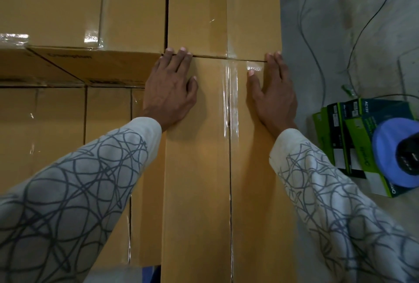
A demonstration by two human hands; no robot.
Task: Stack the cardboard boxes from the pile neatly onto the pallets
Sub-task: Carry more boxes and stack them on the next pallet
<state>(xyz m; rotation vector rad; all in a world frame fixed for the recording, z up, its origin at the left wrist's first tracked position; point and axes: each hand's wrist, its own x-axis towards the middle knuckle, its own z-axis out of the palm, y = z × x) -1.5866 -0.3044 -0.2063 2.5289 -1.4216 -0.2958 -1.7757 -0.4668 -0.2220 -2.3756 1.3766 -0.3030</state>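
Observation:
A long tan cardboard box (204, 180), sealed with clear tape down its middle seam, lies in front of me on the stack. My left hand (170, 87) rests flat on its top near the far left corner, fingers straight. My right hand (274, 92) lies flat along its far right edge. The box's far end butts against another tan box (222, 10) beyond it. More stacked boxes (68, 6) sit to the left, some a level lower (56, 128). No pallet is visible.
Grey concrete floor (340, 33) lies to the right, crossed by thin black cables (313, 56). Green and black product cartons (353, 140) lie on the floor at right, with a blue round object (390, 153) on top of them.

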